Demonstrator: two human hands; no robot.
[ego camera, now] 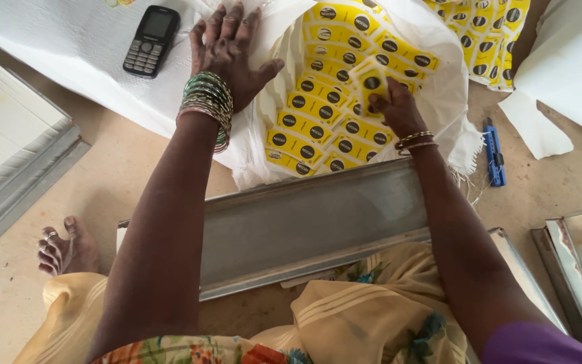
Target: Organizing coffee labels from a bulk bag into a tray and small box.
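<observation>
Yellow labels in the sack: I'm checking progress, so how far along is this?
Done: nothing finished shows; the metal tray in front of the person holds no labels. In hand: the right hand grips a few yellow labels, while the left hand presses the white sack flat. Left: many strips remain in the sack.

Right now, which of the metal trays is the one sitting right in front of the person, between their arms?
The long grey metal tray across the lap, just below the white sack of yellow packets; the others lie off at the far left and far right edges.
</observation>
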